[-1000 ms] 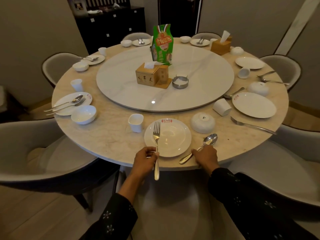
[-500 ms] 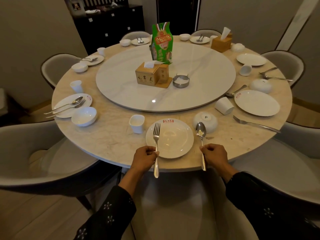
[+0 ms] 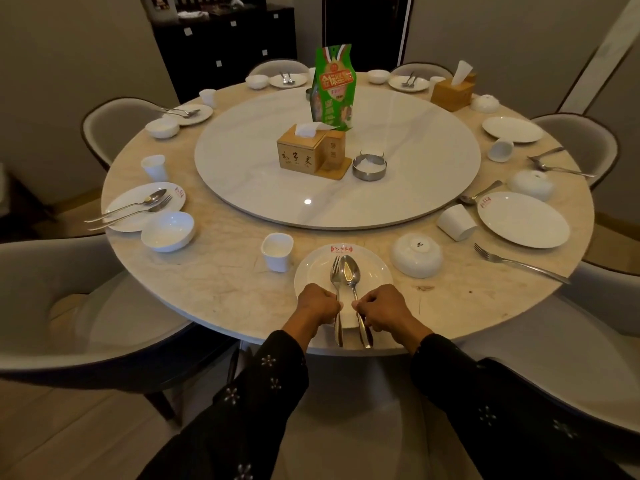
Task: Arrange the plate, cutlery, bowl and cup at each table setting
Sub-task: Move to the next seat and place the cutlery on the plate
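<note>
The fork (image 3: 335,271) and spoon (image 3: 349,270) lie side by side on the near plate (image 3: 375,271), their handles reaching past its near rim to the counter (image 3: 225,282) edge. The left hand (image 3: 317,304) grasps the fork handle and the right hand (image 3: 379,308) grasps the spoon handle, fingers curled round each. An upturned bowl (image 3: 417,254) sits just right of the plate, a cup (image 3: 277,251) just left. The handles overhang the plate, so letting go unevenly could tip a piece off the rim or off the counter. Turning the bowl upright with a careless sweep might knock the cutlery askew.
</note>
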